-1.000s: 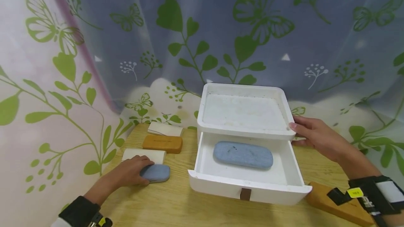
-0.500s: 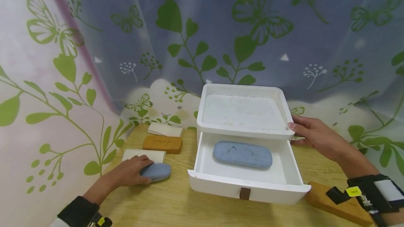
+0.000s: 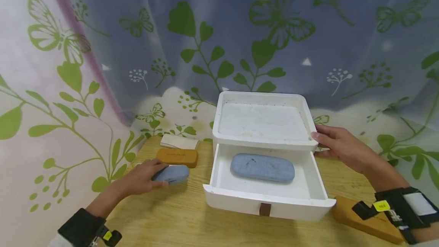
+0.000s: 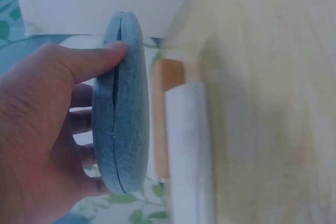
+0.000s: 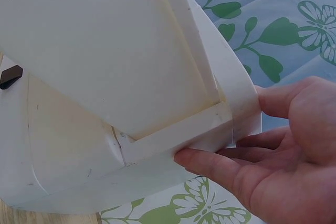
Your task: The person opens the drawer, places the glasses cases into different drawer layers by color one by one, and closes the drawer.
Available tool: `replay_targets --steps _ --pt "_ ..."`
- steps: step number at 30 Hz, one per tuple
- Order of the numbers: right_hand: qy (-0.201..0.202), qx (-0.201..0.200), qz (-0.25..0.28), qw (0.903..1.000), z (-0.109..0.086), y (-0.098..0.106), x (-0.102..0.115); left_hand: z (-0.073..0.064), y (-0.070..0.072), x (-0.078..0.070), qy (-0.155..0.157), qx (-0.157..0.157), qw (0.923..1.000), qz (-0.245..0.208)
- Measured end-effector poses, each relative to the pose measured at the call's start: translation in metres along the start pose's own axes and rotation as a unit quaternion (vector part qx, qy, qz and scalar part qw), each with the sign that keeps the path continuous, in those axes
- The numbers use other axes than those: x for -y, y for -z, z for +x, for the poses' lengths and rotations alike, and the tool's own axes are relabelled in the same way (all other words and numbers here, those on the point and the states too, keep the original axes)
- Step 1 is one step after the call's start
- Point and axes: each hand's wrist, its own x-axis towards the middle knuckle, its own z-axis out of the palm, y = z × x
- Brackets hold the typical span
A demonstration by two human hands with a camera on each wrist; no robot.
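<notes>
My left hand [image 3: 142,178] grips a blue fabric glasses case [image 3: 175,174] just above the left of the table. In the left wrist view, the thumb lies along the seam of this closed case [image 4: 123,114], with the fingers behind it. A white drawer unit [image 3: 264,141] stands right of centre, its drawer [image 3: 236,201] pulled out toward me. Inside the drawer lies another blue glasses case [image 3: 262,167]. My right hand [image 3: 341,148] holds the unit's right side near its front corner; the right wrist view shows thumb and fingers on the white wall [image 5: 178,135].
An orange-brown glasses case [image 3: 177,157] and a cream folded case [image 3: 179,141] lie at the back left of the wooden table [image 3: 185,220]. Another cream case [image 4: 186,145] lies under the left hand. At the front right rests a second orange-brown case [image 3: 363,218]. Patterned curtain surrounds the table.
My left hand has lifted the blue glasses case off the table and moved it slightly away from me. My right hand stays on the drawer unit.
</notes>
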Motion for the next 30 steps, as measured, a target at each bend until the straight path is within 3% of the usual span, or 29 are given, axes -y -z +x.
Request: replay_targets --steps 10,17,30 --pt "-0.003 -0.004 -0.010 0.9999 0.000 0.000 0.001 0.005 0.040 -0.022 -0.015 -0.039 0.9990 -0.016" --pt "-0.002 0.002 -0.004 1.0000 0.001 0.001 0.000 0.003 0.058 -0.032 -0.023 -0.070 0.9973 -0.001" --pt "-0.002 0.004 0.003 1.0000 0.001 0.001 0.001 0.007 0.092 -0.064 -0.041 -0.078 0.9959 0.023"
